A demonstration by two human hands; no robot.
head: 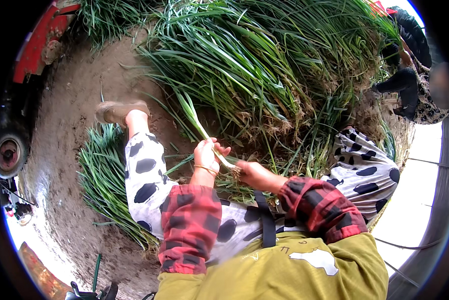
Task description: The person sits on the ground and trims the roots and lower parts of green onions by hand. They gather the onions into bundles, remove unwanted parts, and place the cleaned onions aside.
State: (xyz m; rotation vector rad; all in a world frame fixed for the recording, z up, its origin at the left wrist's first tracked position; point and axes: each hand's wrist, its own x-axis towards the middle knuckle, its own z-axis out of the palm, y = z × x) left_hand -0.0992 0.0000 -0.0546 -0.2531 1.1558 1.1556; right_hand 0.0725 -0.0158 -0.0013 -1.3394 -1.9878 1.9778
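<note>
My left hand (208,154) is closed around the pale lower stem of a long green leafy stalk (198,125), which looks like a leek or garlic plant. Its leaves point up and away, and its roots (235,170) point toward my right hand (255,174). That hand is at the root end with its fingers bent and slightly blurred; whether it grips the roots is not clear. Beyond both hands lies a big heap of the same green plants (224,63), with their roots toward me. Leaf scraps (232,187) are scattered under my hands.
A smaller bundle of green plants (104,180) lies on the bare soil (70,112) beside my left leg. A red metal part (40,41) and a wheel (11,155) stand at the far left. Another person (408,75) is at the upper right, near pale paving (415,183).
</note>
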